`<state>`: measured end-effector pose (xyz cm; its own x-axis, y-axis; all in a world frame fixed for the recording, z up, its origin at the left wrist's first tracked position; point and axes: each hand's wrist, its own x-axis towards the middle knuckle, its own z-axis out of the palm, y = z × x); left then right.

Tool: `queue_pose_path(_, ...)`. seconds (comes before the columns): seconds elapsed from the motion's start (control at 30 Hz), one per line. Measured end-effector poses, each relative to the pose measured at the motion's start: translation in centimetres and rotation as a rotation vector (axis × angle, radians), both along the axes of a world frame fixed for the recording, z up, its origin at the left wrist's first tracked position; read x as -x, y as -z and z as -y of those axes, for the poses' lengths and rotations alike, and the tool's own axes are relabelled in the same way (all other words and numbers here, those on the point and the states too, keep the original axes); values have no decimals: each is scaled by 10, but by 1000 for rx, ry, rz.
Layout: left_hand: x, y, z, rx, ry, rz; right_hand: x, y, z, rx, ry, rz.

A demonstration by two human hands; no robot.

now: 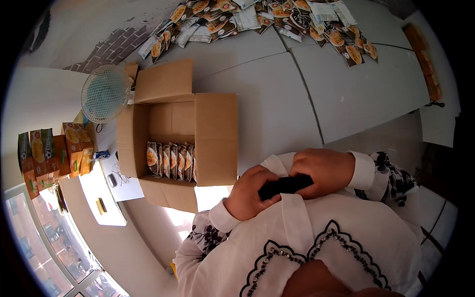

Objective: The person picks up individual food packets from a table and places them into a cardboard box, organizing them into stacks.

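My left hand [246, 193] and my right hand [323, 167] hold a dark, flat-looking object [285, 186] between them, close against my white blouse. It looks solid black, and its exact kind cannot be made out. To the left of my hands stands an open cardboard box [216, 139] with its flaps folded out. Inside it, a row of printed food packets [172, 159] stands on edge along the near side. Many similar loose packets [222, 22] lie heaped at the far side of the white table [259, 85].
A round mesh-guarded fan [105, 93] stands beyond the box's left corner. Orange and brown cartons [44, 156] are stacked at the left, near eyeglasses [119, 173] and a window [48, 237]. More orange boxes [426, 63] line the far right.
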<state>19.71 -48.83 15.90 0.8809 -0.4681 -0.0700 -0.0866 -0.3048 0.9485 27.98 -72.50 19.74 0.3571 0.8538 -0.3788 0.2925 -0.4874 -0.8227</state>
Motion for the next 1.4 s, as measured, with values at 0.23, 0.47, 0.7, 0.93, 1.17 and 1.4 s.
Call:
queue_pose_path(0.23,5,9,4,69,-79,-33,5,11,2,-77,108,-87)
queue_pose_path(0.47,2,10,4,87,-98,-67,5,17,3,-118,166,-178)
queue_pose_path(0.7,-7,10,2,88,-57,-161,1,22,0,-110,131,-137)
queue_pose_path(0.93,-11,10,0,73,-63,-164,-4,23,-1,-114,116,-119)
queue_pose_path(1.17,-10,9,0,104,-101,-194,-12,26,-2,-130,90,-159)
queue_pose_path(1.4,5,25,-13,333,-349,-432,-23,24,17,-25,247,-382)
